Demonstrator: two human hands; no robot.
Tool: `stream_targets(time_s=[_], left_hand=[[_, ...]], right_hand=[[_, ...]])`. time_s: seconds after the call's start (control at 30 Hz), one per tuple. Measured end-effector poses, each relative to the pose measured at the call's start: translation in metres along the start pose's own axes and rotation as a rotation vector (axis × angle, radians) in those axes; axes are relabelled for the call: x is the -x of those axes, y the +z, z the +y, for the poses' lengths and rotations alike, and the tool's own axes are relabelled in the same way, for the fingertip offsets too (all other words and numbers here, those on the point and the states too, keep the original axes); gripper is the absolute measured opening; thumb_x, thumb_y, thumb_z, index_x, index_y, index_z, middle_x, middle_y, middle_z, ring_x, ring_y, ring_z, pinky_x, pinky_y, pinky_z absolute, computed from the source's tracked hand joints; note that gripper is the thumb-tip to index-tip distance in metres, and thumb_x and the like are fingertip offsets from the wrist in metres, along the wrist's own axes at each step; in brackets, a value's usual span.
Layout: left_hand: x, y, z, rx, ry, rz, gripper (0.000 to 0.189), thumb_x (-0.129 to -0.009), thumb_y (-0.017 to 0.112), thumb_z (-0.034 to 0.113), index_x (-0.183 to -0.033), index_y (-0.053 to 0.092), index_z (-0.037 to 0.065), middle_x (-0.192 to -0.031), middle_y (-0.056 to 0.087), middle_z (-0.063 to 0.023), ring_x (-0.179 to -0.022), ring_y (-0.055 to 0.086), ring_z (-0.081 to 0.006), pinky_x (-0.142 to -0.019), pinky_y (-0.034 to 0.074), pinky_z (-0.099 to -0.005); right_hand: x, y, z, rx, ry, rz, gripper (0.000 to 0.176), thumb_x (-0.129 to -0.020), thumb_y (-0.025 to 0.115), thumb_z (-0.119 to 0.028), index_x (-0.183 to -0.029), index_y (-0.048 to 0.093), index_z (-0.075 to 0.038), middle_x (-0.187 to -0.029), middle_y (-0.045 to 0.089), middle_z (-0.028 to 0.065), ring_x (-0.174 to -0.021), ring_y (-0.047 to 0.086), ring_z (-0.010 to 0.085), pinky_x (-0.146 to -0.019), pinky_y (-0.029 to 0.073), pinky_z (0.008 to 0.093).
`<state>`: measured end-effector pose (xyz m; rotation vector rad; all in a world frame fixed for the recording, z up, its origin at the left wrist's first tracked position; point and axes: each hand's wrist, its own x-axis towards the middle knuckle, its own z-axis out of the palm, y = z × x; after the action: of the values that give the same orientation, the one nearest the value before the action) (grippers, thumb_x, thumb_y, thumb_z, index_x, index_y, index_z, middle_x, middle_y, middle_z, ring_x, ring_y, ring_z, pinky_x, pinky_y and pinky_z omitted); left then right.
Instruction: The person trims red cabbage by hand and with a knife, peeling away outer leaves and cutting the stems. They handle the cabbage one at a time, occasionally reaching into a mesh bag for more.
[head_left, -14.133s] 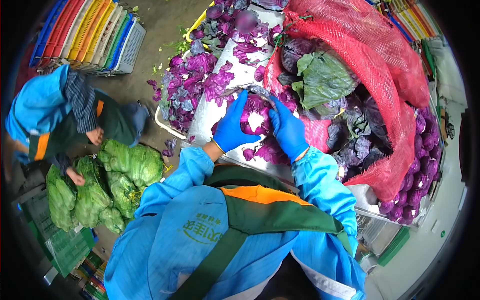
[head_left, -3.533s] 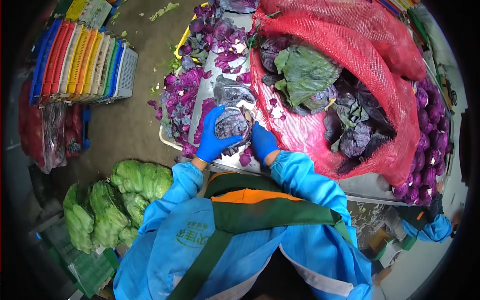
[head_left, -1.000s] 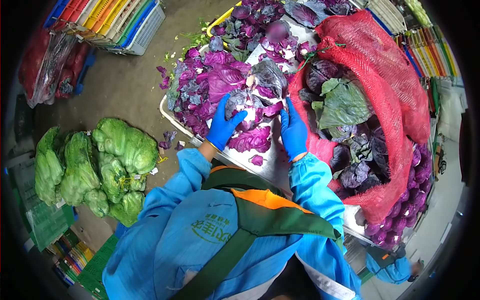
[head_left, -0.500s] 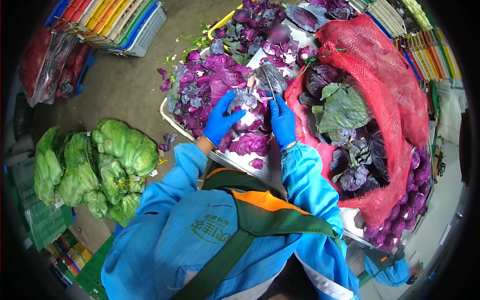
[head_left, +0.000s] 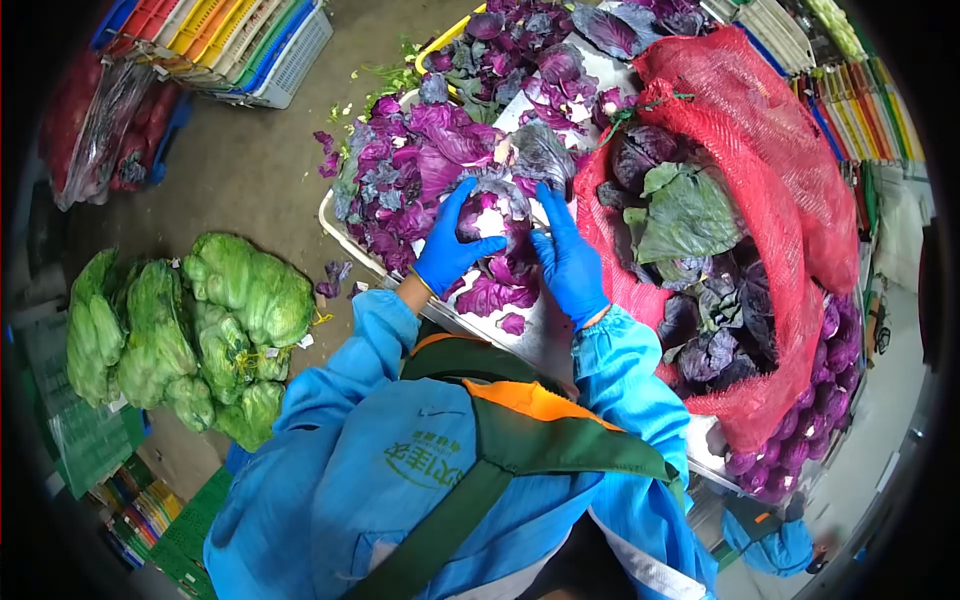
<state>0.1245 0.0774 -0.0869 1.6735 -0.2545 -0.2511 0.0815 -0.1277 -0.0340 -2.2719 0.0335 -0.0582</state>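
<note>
“While your left hand (head_left: 450, 250) grasps the red cabbage (head_left: 511, 213), what is your right hand (head_left: 572, 262) doing?”

“Close beside it; whether it holds anything, I can't tell. Right of your grip, a red mesh bag (head_left: 790, 215) contains dark cabbages (head_left: 708, 356); left, a pale-rimmed crate (head_left: 336, 237) contains loose leaves (head_left: 388, 232). Beneath spreads a pale tabletop (head_left: 545, 328); farther left, floor (head_left: 240, 190) and green vegetables (head_left: 255, 290).”

The left hand (head_left: 448, 250) hides one side of the cabbage (head_left: 512, 232). I can't quite tell if the right hand (head_left: 575, 268) holds anything. The red net sack (head_left: 752, 150) covers part of the dark cabbages (head_left: 708, 355). Upper left, the picture's top cuts off the crates (head_left: 222, 48). Lower right, another person (head_left: 775, 548) looks small and blurry.
</note>
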Motion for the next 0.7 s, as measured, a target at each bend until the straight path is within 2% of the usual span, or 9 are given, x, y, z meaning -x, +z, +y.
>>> stream_targets(time_s=[0.07, 0.1, 0.2, 0.23, 0.27, 0.37, 0.6, 0.63, 0.7], left_hand=[[-0.002, 0.002, 0.0, -0.134, 0.064, -0.052, 0.095, -0.072, 0.082, 0.023, -0.146, 0.026, 0.004, -0.143, 0.037, -0.0143, -0.132, 0.036, -0.0241, -0.11, 0.03, -0.0371], [-0.005, 0.003, 0.002, -0.183, 0.105, -0.066, 0.099, -0.067, 0.085, 0.034, -0.144, 0.03, 0.005, -0.14, 0.038, -0.0196, -0.131, 0.037, -0.0314, -0.109, 0.031, -0.041], [-0.008, 0.005, 0.006, -0.186, 0.073, -0.042, 0.098, -0.066, 0.085, 0.034, -0.143, 0.032, 0.004, -0.14, 0.039, -0.019, -0.131, 0.037, -0.0313, -0.109, 0.031, -0.0412], [-0.007, 0.004, 0.012, -0.157, 0.054, -0.074, 0.096, -0.068, 0.084, 0.029, -0.144, 0.031, 0.005, -0.143, 0.037, -0.0151, -0.134, 0.035, -0.0279, -0.111, 0.028, -0.0402], [-0.007, 0.005, 0.015, -0.157, 0.054, -0.075, 0.096, -0.068, 0.084, 0.029, -0.144, 0.031, 0.005, -0.143, 0.037, -0.0151, -0.134, 0.035, -0.0279, -0.111, 0.028, -0.0402], [-0.006, 0.006, 0.017, -0.23, 0.112, -0.069, 0.095, -0.068, 0.084, 0.028, -0.144, 0.032, 0.006, -0.144, 0.037, -0.0148, -0.134, 0.035, -0.0287, -0.111, 0.028, -0.0405], [-0.009, -0.001, 0.01, -0.154, 0.183, -0.125, 0.089, -0.071, 0.083, 0.021, -0.143, 0.032, 0.006, -0.145, 0.036, -0.0129, -0.135, 0.033, -0.0271, -0.112, 0.027, -0.0395], [-0.008, 0.001, 0.008, -0.094, 0.139, -0.101, 0.087, -0.071, 0.082, 0.018, -0.142, 0.033, 0.006, -0.146, 0.035, -0.0123, -0.135, 0.033, -0.0263, -0.112, 0.028, -0.0391], [0.003, 0.001, -0.002, -0.032, 0.138, -0.047, 0.086, -0.072, 0.081, 0.015, -0.142, 0.032, 0.006, -0.145, 0.035, -0.0111, -0.134, 0.035, -0.0249, -0.11, 0.03, -0.0383]], right_hand=[[-0.005, 0.002, -0.01, 0.115, -0.063, -0.167, 0.06, -0.093, 0.053, -0.031, -0.147, 0.027, -0.028, -0.141, 0.042, 0.0196, -0.097, 0.062, 0.0397, -0.073, 0.053, 0.0423], [-0.008, 0.004, -0.008, 0.131, -0.003, -0.257, 0.062, -0.092, 0.053, -0.033, -0.148, 0.025, -0.029, -0.143, 0.04, 0.0195, -0.09, 0.064, 0.0395, -0.068, 0.053, 0.0431], [-0.014, 0.017, -0.001, 0.142, -0.063, -0.114, 0.059, -0.092, 0.055, -0.033, -0.146, 0.031, -0.028, -0.14, 0.043, 0.0183, -0.082, 0.065, 0.0397, -0.065, 0.052, 0.0435], [-0.017, 0.02, 0.001, 0.024, -0.077, -0.001, 0.05, -0.092, 0.055, -0.033, -0.14, 0.042, -0.026, -0.124, 0.057, 0.0197, -0.078, 0.065, 0.039, -0.065, 0.052, 0.0433], [-0.019, 0.019, 0.002, 0.025, -0.077, 0.0, 0.05, -0.092, 0.055, -0.033, -0.14, 0.042, -0.026, -0.124, 0.057, 0.0197, -0.078, 0.065, 0.039, -0.065, 0.052, 0.0433], [-0.028, 0.016, -0.007, 0.043, 0.154, 0.049, 0.035, -0.094, 0.053, -0.033, -0.125, 0.058, -0.018, -0.087, 0.065, 0.0227, -0.079, 0.064, 0.0392, -0.066, 0.05, 0.0442], [-0.055, 0.05, 0.048, -0.086, 0.339, 0.277, 0.039, -0.093, 0.053, -0.035, -0.114, 0.063, -0.003, -0.094, 0.066, 0.0246, -0.087, 0.064, 0.0399, -0.074, 0.049, 0.0431], [-0.066, 0.071, 0.104, -0.368, 0.415, 0.264, 0.038, -0.093, 0.053, -0.032, -0.111, 0.064, -0.001, -0.098, 0.066, 0.0247, -0.091, 0.064, 0.0389, -0.078, 0.048, 0.0414], [-0.069, 0.042, 0.108, -0.263, 0.423, 0.313, 0.038, -0.093, 0.054, -0.031, -0.11, 0.064, 0.001, -0.104, 0.065, 0.0247, -0.095, 0.063, 0.0375, -0.08, 0.048, 0.04]])
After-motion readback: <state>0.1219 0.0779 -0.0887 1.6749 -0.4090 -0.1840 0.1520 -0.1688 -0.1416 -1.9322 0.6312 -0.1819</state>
